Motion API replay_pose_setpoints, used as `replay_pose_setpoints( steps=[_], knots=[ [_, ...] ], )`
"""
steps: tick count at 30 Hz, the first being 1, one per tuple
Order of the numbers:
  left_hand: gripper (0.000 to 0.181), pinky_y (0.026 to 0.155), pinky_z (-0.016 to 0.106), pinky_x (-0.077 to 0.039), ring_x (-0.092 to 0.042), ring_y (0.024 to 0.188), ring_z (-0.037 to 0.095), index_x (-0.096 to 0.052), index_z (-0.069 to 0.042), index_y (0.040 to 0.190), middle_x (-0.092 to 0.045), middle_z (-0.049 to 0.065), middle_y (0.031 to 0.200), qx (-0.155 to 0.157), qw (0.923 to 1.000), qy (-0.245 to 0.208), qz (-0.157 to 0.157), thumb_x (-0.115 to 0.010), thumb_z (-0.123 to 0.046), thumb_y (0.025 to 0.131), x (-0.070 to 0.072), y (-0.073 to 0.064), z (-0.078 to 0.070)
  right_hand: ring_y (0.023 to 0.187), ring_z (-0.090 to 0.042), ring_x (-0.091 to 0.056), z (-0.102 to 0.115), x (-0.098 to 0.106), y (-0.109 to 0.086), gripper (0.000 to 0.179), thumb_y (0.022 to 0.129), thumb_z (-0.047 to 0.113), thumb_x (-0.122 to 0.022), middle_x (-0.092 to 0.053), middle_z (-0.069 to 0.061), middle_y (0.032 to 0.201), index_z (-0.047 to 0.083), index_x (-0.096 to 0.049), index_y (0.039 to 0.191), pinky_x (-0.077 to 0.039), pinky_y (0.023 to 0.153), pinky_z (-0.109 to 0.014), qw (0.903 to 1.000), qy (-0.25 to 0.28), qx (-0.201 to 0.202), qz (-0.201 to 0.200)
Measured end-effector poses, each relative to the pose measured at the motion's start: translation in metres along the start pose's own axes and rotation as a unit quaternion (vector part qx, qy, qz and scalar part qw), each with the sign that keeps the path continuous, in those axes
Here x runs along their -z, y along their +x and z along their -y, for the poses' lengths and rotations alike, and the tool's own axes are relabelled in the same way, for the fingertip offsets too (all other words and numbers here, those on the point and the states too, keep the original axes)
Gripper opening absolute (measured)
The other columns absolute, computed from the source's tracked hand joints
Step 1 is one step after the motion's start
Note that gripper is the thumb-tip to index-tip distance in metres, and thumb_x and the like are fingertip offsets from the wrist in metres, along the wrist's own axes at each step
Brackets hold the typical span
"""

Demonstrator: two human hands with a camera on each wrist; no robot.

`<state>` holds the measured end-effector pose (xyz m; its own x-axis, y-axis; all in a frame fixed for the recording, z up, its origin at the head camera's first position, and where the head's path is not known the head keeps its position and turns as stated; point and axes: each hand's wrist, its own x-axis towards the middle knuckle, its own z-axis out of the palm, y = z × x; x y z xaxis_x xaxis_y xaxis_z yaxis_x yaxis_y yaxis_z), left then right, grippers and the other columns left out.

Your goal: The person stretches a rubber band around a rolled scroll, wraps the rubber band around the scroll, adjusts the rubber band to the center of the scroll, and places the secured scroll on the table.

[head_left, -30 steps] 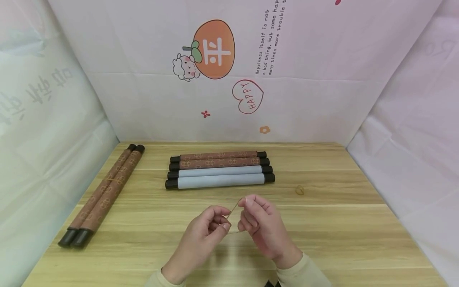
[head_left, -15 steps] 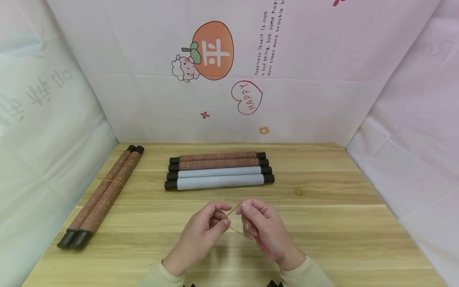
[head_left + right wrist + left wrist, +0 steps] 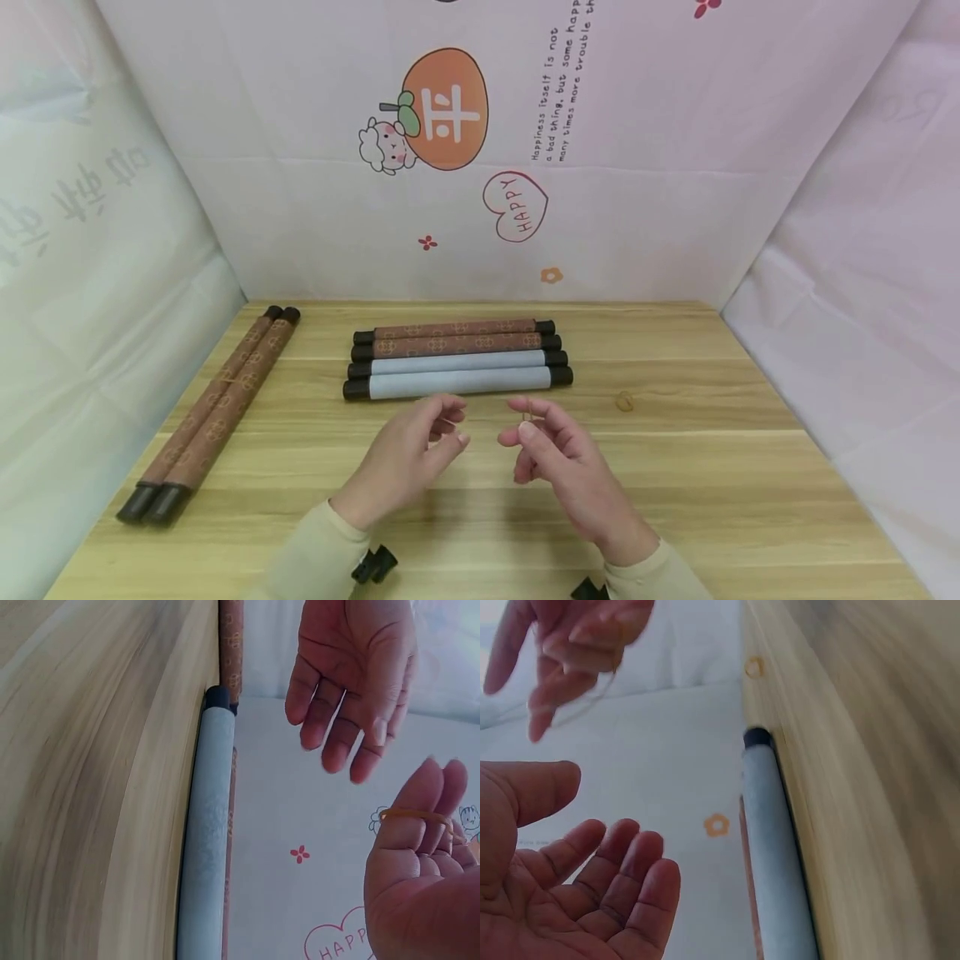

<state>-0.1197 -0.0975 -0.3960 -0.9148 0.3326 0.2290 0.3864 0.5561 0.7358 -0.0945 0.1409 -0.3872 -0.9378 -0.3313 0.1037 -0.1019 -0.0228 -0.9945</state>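
A thin yellow-brown rubber band [image 3: 412, 815] loops round fingers of my right hand [image 3: 562, 458]; its strands show near the thumb in the head view. My left hand [image 3: 405, 458] holds nothing, its fingers loosely bent and the thumb apart, facing the right hand across a small gap. Both hands are above the table, just in front of a row of rolled scrolls. The nearest is a pale blue scroll [image 3: 459, 382] with black end knobs. Behind it lie another pale blue scroll [image 3: 459, 362] and two brown patterned scrolls [image 3: 457, 342].
Two brown scrolls [image 3: 217, 408] lie side by side on the left of the wooden table [image 3: 712, 500], with a band round their middle. A loose rubber band [image 3: 624, 402] lies right of the row. White printed cloth [image 3: 330, 225] walls the back and sides.
The rubber band was stretched between both hands; my left hand has let go of it and drawn off leftward. The band stays on the right hand. Both hands are slightly farther forward.
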Motion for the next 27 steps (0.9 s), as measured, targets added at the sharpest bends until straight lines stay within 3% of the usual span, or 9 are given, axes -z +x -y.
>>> replay_pose_setpoints(
  steps=[5, 10, 13, 16, 27],
  knots=[
    [0.057, 0.102, 0.048, -0.055, -0.065, 0.124, 0.028, -0.056, -0.004, 0.145, -0.065, 0.013, 0.138, -0.019, 0.9939, 0.108, 0.014, -0.074, -0.03, 0.097, 0.01, 0.014, 0.014, 0.082, -0.02, -0.069, -0.002, 0.004, -0.002, 0.039, 0.111, 0.022, -0.05, -0.069, -0.02, 0.117, 0.006, -0.05, 0.146, -0.06, 0.084, -0.036, 0.9999, -0.009, -0.004, -0.006],
    [0.072, 0.11, 0.05, -0.05, -0.059, 0.133, 0.034, -0.05, -0.003, 0.151, -0.059, 0.016, 0.146, -0.05, 0.9755, 0.212, 0.031, -0.075, -0.04, 0.096, 0.015, 0.033, 0.029, 0.088, -0.022, -0.07, -0.002, 0.005, -0.003, 0.04, 0.111, 0.023, -0.05, -0.068, -0.021, 0.119, 0.006, -0.05, 0.147, -0.059, 0.088, -0.035, 0.9997, -0.019, -0.006, -0.014],
    [0.077, 0.111, 0.049, -0.049, -0.059, 0.133, 0.034, -0.047, -0.003, 0.154, -0.058, 0.017, 0.147, -0.05, 0.9642, 0.256, 0.044, -0.075, -0.045, 0.095, 0.015, 0.044, 0.038, 0.09, -0.022, -0.07, -0.002, 0.006, -0.004, 0.041, 0.111, 0.024, -0.05, -0.068, -0.021, 0.12, 0.007, -0.05, 0.148, -0.059, 0.089, -0.035, 0.9996, -0.022, -0.011, -0.017],
    [0.081, 0.111, 0.05, -0.049, -0.058, 0.133, 0.035, -0.045, -0.003, 0.155, -0.057, 0.017, 0.148, -0.045, 0.9563, 0.283, 0.059, -0.075, -0.047, 0.094, 0.013, 0.055, 0.044, 0.09, -0.022, -0.07, -0.004, 0.007, -0.005, 0.041, 0.111, 0.024, -0.051, -0.068, -0.019, 0.119, 0.007, -0.05, 0.148, -0.06, 0.088, -0.035, 0.9994, -0.024, -0.014, -0.021],
    [0.085, 0.118, 0.053, -0.041, -0.049, 0.142, 0.039, -0.04, -0.002, 0.158, -0.05, 0.02, 0.155, -0.001, 0.9385, 0.324, 0.119, -0.079, -0.039, 0.093, 0.002, 0.09, 0.06, 0.089, -0.02, -0.07, -0.01, 0.009, -0.006, 0.041, 0.111, 0.025, -0.05, -0.067, -0.019, 0.121, 0.011, -0.049, 0.15, -0.061, 0.087, -0.036, 0.9991, -0.024, -0.028, -0.021]
  ],
)
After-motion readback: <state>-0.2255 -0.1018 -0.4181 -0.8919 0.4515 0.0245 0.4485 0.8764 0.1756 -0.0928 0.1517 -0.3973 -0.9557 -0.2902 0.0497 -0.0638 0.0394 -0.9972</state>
